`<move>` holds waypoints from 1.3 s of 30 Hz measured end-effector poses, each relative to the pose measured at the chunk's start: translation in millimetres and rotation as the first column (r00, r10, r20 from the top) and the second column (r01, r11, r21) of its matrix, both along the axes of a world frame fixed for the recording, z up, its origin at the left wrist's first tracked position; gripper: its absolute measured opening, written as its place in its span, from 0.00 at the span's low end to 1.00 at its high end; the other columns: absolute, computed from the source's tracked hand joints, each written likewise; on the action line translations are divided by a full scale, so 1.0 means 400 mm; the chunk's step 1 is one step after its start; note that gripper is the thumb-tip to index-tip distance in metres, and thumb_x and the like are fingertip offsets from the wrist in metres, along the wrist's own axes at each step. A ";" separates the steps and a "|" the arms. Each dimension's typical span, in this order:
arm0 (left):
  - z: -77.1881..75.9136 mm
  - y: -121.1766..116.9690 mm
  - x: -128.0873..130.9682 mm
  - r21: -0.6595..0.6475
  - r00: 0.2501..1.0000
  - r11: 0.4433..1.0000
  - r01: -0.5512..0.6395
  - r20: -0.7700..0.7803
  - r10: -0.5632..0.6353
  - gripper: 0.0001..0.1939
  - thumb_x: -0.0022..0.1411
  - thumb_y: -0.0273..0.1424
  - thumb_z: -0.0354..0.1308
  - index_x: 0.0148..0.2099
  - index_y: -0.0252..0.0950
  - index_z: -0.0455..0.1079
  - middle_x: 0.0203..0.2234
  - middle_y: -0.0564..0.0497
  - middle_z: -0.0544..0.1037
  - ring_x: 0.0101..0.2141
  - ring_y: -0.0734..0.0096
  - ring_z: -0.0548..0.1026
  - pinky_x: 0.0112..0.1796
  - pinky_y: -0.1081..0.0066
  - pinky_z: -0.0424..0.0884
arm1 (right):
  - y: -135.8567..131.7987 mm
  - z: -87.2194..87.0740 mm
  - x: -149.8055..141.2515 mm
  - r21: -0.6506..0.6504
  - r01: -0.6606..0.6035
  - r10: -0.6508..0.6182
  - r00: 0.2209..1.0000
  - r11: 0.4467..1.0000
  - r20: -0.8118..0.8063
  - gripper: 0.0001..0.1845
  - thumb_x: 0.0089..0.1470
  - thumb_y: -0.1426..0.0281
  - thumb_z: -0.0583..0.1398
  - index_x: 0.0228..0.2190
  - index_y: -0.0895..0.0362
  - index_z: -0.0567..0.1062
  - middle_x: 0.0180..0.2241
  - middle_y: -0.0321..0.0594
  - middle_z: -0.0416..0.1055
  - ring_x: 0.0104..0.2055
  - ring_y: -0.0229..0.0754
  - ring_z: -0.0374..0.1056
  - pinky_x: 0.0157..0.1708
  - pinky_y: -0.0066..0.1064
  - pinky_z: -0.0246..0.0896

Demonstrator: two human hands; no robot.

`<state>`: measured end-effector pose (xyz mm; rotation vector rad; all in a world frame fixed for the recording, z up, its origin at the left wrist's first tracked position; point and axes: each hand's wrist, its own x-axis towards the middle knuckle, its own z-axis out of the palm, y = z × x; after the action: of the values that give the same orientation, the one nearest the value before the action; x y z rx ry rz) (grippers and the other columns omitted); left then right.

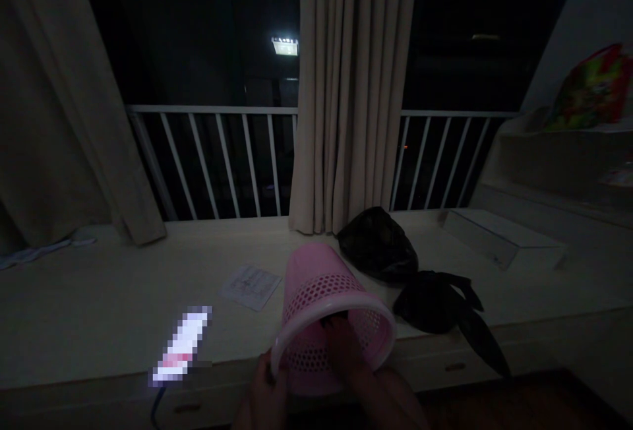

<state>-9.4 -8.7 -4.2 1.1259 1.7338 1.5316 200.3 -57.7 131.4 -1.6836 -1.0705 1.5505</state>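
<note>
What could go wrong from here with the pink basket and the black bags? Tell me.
The tilted pink basket could slip if the left hand loses its rim. The right hand, reaching inside, might scrape the perforated wall. The nearer black bag, partly hanging over the counter edge, could get knocked off.

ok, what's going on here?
A person's left hand grips the rim of a pink perforated basket, tipped with its mouth toward the camera. The right hand reaches inside, by something dark; too dim to tell what, or whether it's held. Two black plastic bags, one by the curtain and one nearer, sit right of the basket; a paper sheet lies left.
</note>
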 end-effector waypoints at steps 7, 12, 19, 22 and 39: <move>0.004 0.001 0.006 0.046 0.999 0.999 0.002 0.038 -0.004 0.21 0.45 0.47 0.59 0.36 0.36 0.70 0.24 0.51 0.75 0.29 0.60 0.74 0.29 0.68 0.70 | 0.015 -0.104 0.041 -0.039 -0.010 0.014 0.994 0.999 0.107 0.33 0.51 0.40 0.47 0.44 0.46 0.76 0.34 0.45 0.72 0.35 0.46 0.68 0.32 0.33 0.61; 0.001 0.001 0.005 0.019 0.999 1.000 0.018 0.050 -0.019 0.23 0.45 0.48 0.59 0.37 0.35 0.70 0.26 0.49 0.76 0.29 0.59 0.75 0.29 0.67 0.70 | 0.036 -0.167 0.038 -0.037 0.042 -0.037 0.992 0.998 0.119 0.35 0.52 0.41 0.47 0.53 0.44 0.70 0.35 0.44 0.72 0.37 0.45 0.68 0.38 0.32 0.62; 0.007 -0.004 0.006 -0.041 1.000 0.999 0.005 0.009 -0.005 0.28 0.48 0.50 0.54 0.45 0.34 0.68 0.32 0.46 0.77 0.33 0.57 0.76 0.34 0.62 0.71 | 0.013 -0.069 0.023 0.030 -0.047 0.045 0.998 0.998 0.052 0.34 0.55 0.43 0.46 0.55 0.45 0.68 0.42 0.43 0.72 0.47 0.46 0.68 0.41 0.31 0.64; 0.005 0.000 0.011 -0.038 1.000 0.999 0.007 0.000 -0.007 0.28 0.49 0.51 0.55 0.45 0.34 0.68 0.34 0.44 0.78 0.36 0.55 0.76 0.38 0.60 0.71 | 0.007 -0.028 0.012 0.029 -0.012 0.010 0.999 1.000 0.049 0.37 0.54 0.40 0.46 0.54 0.47 0.69 0.45 0.43 0.72 0.47 0.45 0.68 0.44 0.30 0.63; 0.007 0.001 0.022 0.112 0.998 0.993 0.033 0.050 -0.039 0.26 0.50 0.47 0.59 0.45 0.34 0.70 0.39 0.42 0.78 0.42 0.53 0.75 0.44 0.59 0.70 | 0.001 0.000 0.000 -0.034 -0.007 0.007 1.000 0.999 -0.002 0.39 0.49 0.38 0.49 0.56 0.44 0.67 0.39 0.44 0.72 0.43 0.42 0.69 0.45 0.28 0.62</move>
<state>-0.6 -8.1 -1.5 1.1550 1.6022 1.6378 200.2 -57.3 131.6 -1.7022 -1.0559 1.5831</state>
